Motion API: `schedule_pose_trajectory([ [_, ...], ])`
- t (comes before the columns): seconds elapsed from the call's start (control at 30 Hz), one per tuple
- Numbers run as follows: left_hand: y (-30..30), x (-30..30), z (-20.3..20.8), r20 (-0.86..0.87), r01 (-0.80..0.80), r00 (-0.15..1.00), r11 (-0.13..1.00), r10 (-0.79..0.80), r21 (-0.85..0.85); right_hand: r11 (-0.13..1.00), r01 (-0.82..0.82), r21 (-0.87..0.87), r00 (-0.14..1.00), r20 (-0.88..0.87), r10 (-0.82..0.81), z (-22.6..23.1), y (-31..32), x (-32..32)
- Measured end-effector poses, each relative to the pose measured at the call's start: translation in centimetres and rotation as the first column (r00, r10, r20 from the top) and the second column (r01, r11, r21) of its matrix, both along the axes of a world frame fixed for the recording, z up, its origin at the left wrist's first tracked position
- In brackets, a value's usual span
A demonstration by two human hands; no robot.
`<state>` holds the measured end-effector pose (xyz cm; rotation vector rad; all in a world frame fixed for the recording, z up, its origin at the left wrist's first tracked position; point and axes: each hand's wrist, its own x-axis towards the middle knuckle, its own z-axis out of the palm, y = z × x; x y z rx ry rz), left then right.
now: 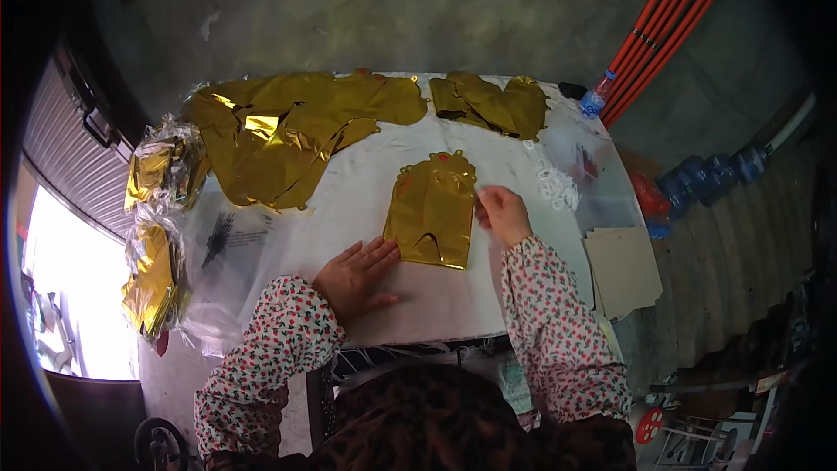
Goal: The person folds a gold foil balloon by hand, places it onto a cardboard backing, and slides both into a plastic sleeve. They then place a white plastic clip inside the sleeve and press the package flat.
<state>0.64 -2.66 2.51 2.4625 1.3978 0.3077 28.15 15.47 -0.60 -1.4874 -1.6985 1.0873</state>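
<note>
A folded gold foil balloon, flat and roughly rectangular, lies on the white-covered table in front of me. Small tabs and a red spot show along its far edge. My left hand rests with fingers stretched out, the fingertips at the balloon's near left corner. At the upper part of its right edge, my right hand is closed, with thumb and finger pinched against the foil. Farther back, a large unfolded gold foil balloon spreads over the left, and a smaller, partly folded one lies to the right.
Clear bags of gold foil line the table's left edge. White looped strings lie right of my right hand, beyond grey-beige cards. A water bottle stands at the back right corner, near red pipes.
</note>
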Motion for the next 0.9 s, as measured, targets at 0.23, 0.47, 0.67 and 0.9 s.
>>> schedule_pose_trajectory([
  [0.23,-0.2,-0.5,0.1,0.076,-0.004,0.997,1.000,0.005,-0.011,0.838,-0.237,-0.491,0.920,-0.392,0.030,3.3,-2.8,-2.0],
  [0.47,-6.2,1.1,1.8,0.288,0.002,0.958,0.999,-0.013,0.039,0.786,-0.375,-0.492,0.878,-0.460,0.131,2.8,-6.8,-1.2],
  [0.67,-16.8,3.8,1.9,0.584,-0.245,0.610,0.828,0.536,-0.504,0.760,-0.482,-0.437,0.797,-0.579,0.173,4.8,-16.2,1.5],
  [0.9,-15.3,7.7,-3.4,0.422,0.456,-0.312,0.524,0.851,-0.720,0.769,-0.547,-0.332,0.798,-0.485,0.358,2.3,-22.0,1.6],
])
